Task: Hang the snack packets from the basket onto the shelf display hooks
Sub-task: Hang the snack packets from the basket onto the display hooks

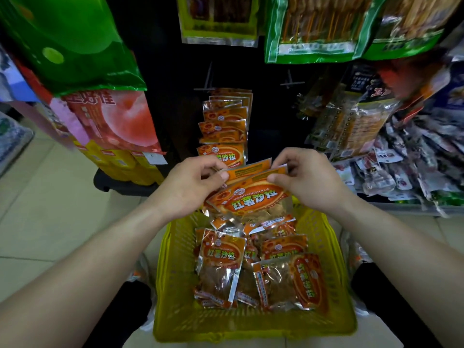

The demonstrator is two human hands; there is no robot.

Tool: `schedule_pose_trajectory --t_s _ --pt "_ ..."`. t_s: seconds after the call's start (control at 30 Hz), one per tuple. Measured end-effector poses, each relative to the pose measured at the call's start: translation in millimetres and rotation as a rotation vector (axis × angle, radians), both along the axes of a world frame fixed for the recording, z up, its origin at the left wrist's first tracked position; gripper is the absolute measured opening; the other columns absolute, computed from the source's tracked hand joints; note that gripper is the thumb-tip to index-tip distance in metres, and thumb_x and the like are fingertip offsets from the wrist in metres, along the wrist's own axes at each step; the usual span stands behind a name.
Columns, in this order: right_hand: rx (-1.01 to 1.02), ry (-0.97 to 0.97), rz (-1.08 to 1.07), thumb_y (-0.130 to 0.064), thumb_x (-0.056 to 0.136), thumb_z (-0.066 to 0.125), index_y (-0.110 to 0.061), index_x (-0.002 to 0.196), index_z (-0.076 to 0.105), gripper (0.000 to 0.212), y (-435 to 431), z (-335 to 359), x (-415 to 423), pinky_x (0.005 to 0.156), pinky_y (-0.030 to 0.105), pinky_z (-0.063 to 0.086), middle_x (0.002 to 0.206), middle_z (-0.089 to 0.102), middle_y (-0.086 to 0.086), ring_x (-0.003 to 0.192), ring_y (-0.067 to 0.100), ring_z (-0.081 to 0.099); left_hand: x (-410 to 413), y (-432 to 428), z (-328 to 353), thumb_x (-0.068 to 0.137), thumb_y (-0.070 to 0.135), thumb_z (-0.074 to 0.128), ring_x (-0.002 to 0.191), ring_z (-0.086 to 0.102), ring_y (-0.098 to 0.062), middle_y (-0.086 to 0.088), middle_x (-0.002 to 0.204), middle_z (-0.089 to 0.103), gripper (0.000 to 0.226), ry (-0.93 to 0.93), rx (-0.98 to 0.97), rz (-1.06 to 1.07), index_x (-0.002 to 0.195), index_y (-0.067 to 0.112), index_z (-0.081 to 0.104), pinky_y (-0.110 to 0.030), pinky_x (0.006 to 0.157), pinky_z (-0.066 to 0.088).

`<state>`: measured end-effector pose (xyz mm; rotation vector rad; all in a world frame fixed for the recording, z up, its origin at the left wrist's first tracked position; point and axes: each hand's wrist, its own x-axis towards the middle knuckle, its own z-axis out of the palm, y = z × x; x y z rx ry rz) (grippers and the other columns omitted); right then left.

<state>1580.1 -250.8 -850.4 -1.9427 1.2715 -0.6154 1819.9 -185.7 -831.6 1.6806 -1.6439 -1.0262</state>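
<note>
A yellow plastic basket [175,285] sits low in front of me with several orange snack packets [251,270] lying in it. Above its far rim I hold a small stack of the same orange packets [248,197]. My left hand [190,187] pinches the stack's top left edge and my right hand [306,179] pinches its top right edge. Just beyond my hands, a row of identical orange packets [223,126] hangs from a shelf display hook [208,84]. A second hook [291,81] to the right holds nothing.
Large green bags [65,43] and pink bags [113,121] hang on the left. Green skewer-snack packs [316,28] hang above. Mixed dark packets [401,156] crowd the right shelf. Beige tiled floor [50,209] lies on the left.
</note>
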Motion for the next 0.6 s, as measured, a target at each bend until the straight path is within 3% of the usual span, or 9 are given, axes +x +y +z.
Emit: schedule_pose_trajectory --t_s 0.13,0.37,0.47,0.6 --pt "-0.032 -0.026 -0.058 -0.028 0.084 0.077 -0.030 0.081 0.060 0.018 -8 -5 5 0.059 0.031 0.054 0.092 0.069 -0.010 0.072 0.008 0.068 2 -14 -4 0.097 0.029 0.062 0.082 0.074 -0.015 0.000 0.085 0.076 0.012 0.090 0.047 0.021 0.088 0.029 0.069 -0.042 0.082 0.058" --pt "0.006 -0.059 -0.126 -0.029 0.081 0.080 -0.025 0.077 0.057 0.024 -19 -8 10 0.053 0.026 0.047 0.072 0.069 -0.003 0.060 0.006 0.065 3 -28 -7 0.097 0.020 0.061 0.084 0.075 -0.024 -0.006 0.087 0.077 0.011 0.185 0.141 0.004 0.094 0.022 0.071 -0.039 0.081 0.059" --pt "0.005 -0.086 -0.149 -0.027 0.080 0.081 -0.024 0.078 0.056 0.026 -21 -9 10 0.056 0.034 0.052 0.071 0.067 -0.001 0.063 0.012 0.066 -1 -28 -8 0.095 0.017 0.065 0.086 0.075 -0.018 -0.003 0.091 0.077 0.008 0.185 0.166 0.009 0.099 0.021 0.071 -0.035 0.081 0.059" --pt "0.005 -0.097 -0.181 -0.028 0.079 0.082 -0.026 0.084 0.055 0.028 -23 -10 7 0.057 0.030 0.052 0.073 0.067 0.000 0.063 0.010 0.065 -4 -26 -11 0.083 0.014 0.079 0.092 0.071 -0.011 0.005 0.098 0.074 0.022 0.074 0.114 0.017 0.097 0.030 0.071 -0.039 0.084 0.060"
